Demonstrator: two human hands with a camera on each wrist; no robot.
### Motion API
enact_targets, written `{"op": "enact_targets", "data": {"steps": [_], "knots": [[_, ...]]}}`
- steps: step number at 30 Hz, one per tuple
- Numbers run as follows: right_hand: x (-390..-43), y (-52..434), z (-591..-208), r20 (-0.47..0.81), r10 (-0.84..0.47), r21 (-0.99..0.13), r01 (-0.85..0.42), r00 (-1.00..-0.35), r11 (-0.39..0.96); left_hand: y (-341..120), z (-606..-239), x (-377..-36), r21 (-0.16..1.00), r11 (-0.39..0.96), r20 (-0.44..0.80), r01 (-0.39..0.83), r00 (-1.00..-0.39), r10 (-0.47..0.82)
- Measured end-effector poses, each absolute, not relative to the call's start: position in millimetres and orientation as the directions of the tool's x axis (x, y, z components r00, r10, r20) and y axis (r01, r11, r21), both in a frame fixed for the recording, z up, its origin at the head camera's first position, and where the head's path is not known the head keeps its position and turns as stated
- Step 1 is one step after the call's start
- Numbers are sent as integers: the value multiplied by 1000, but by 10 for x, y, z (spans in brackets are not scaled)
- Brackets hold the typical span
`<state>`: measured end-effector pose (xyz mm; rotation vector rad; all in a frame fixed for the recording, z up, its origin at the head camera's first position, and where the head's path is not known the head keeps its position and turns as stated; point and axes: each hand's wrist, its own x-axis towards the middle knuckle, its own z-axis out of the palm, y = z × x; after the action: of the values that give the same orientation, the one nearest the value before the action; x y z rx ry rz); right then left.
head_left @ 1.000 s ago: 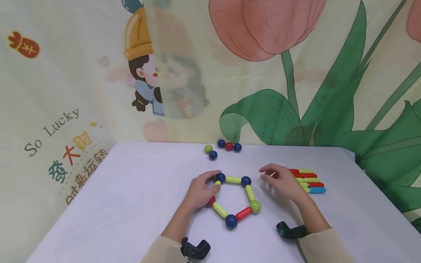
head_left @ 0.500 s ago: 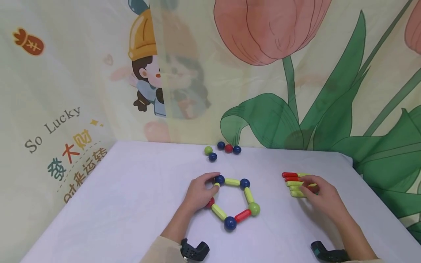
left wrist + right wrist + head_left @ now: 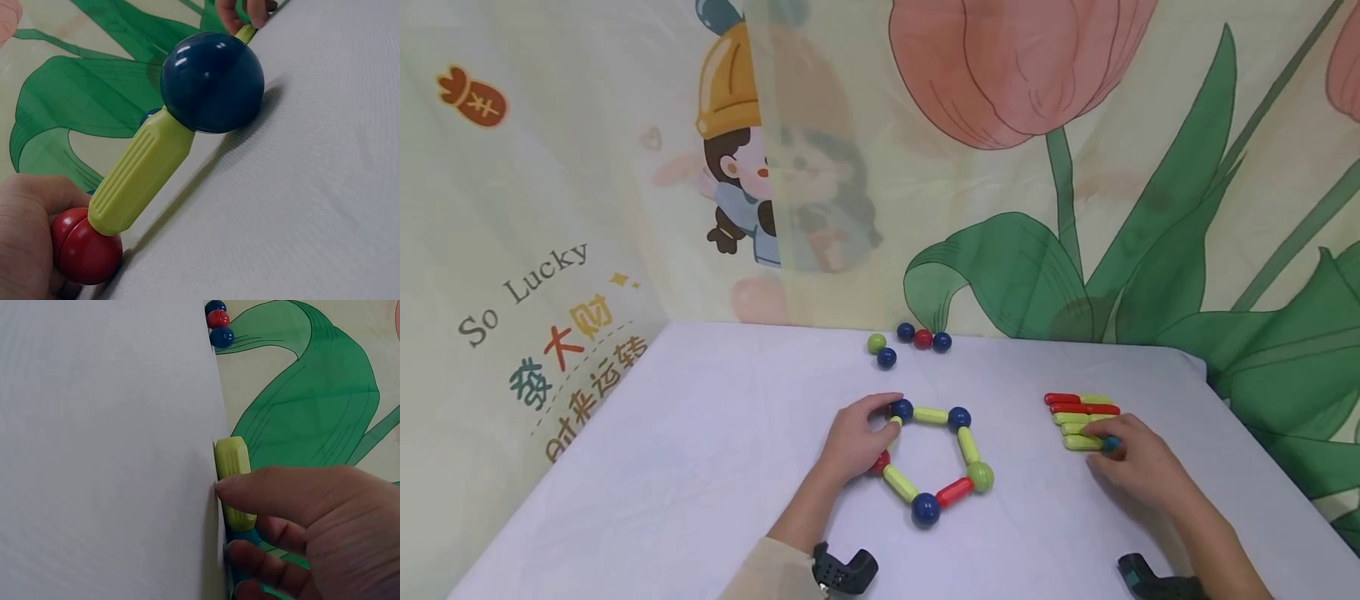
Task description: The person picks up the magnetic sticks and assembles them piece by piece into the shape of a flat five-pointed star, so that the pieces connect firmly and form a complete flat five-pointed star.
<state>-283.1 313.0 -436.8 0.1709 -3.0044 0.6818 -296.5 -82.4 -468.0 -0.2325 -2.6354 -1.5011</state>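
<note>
My left hand point(image 3: 856, 440) grips the left side of a ring of magnetic rods and balls, index finger and thumb at a dark blue ball point(image 3: 902, 410) and the rod below it. A red ball point(image 3: 87, 247) sits against this hand, joined by a lime rod point(image 3: 142, 174) to a larger-looking blue ball point(image 3: 212, 82). A red rod point(image 3: 954, 492) and a green ball point(image 3: 981, 477) form the ring's right side. My right hand point(image 3: 1142, 460) pinches the nearest lime rod point(image 3: 232, 455) of a row, its fingers curled beside a blue rod point(image 3: 245, 537) partly hidden behind them.
Red rods point(image 3: 1078, 409) and lime ones lie in the same row, just beyond my right hand. At the table's back edge are loose balls: a green ball point(image 3: 876, 343), a red ball point(image 3: 922, 339) and several blue ones. A printed cloth point(image 3: 820, 167) hangs behind the table point(image 3: 700, 467).
My right hand has moved rightward from beside the ring to the rod row, and its fingers have closed on the nearest lime rod. My left hand keeps its grip on the ring.
</note>
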Motion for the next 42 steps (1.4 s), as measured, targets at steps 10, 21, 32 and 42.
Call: {"op": "enact_targets", "data": {"steps": [10,21,32,42], "knots": [[-2866,3114,-4369,56,-68,-434,-85,-996,897,-840,-4683,-2968,852,494,159,176,-984,76],[-2851,3160,-4371,18,-27,-563,-33,-999,826,-850,-4693,-2993,848,491,185,197,-980,74],[-2811,3135,-4347,-6,-27,-638,-17,-1000,770,-835,-4673,-2968,850,490,180,192,-981,71],[-2798,2972,-4356,46,-38,-629,-58,-998,775,-795,-4626,-2977,859,487,155,155,-987,42]]}}
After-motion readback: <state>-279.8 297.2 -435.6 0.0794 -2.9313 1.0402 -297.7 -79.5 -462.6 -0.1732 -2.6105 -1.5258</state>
